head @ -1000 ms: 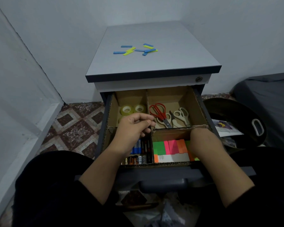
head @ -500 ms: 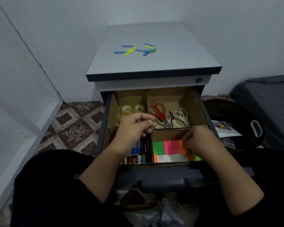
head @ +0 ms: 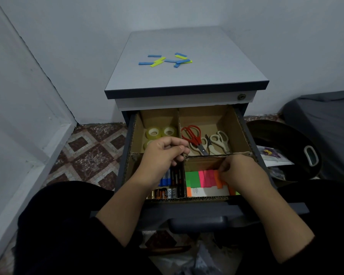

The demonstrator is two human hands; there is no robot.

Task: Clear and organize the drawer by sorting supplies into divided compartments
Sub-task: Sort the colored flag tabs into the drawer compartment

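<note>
Right, the drawer (head: 244, 135) is pulled out of the small cabinet (head: 187, 76), lined with a cardboard divider (head: 182, 155) that splits it into four compartments. Far left compartment: rolls of clear tape (head: 160, 132), lying flat with their holes facing up. Far right: red-handled scissors (head: 194, 137) and two pale-handled scissors (head: 216, 142), all with handles toward the back of the drawer; the red pair's blades run toward the near right. Near left: batteries (head: 166, 192) along the front edge, long axes running left to right, and behind them blue and dark pens or markers (head: 171, 177) laid front to back. Near right: sticky flags (head: 202, 178) in green, pink and orange bands side by side, their long axes running front to back. The left hand (head: 163, 153) hangs over the middle of the divider, fingers curled in toward the thumb; whether it holds anything I cannot tell. The right hand (head: 240, 171) is down in the near right compartment, fingertips pinching the orange sticky flag (head: 218, 180), which tilts slightly off the neat row. On the cabinet top, loose blue and yellow strips (head: 165, 60) lie scattered, pointing every which way, well apart from the drawer. To the right on the floor, a dark round basin (head: 282, 147).
</note>
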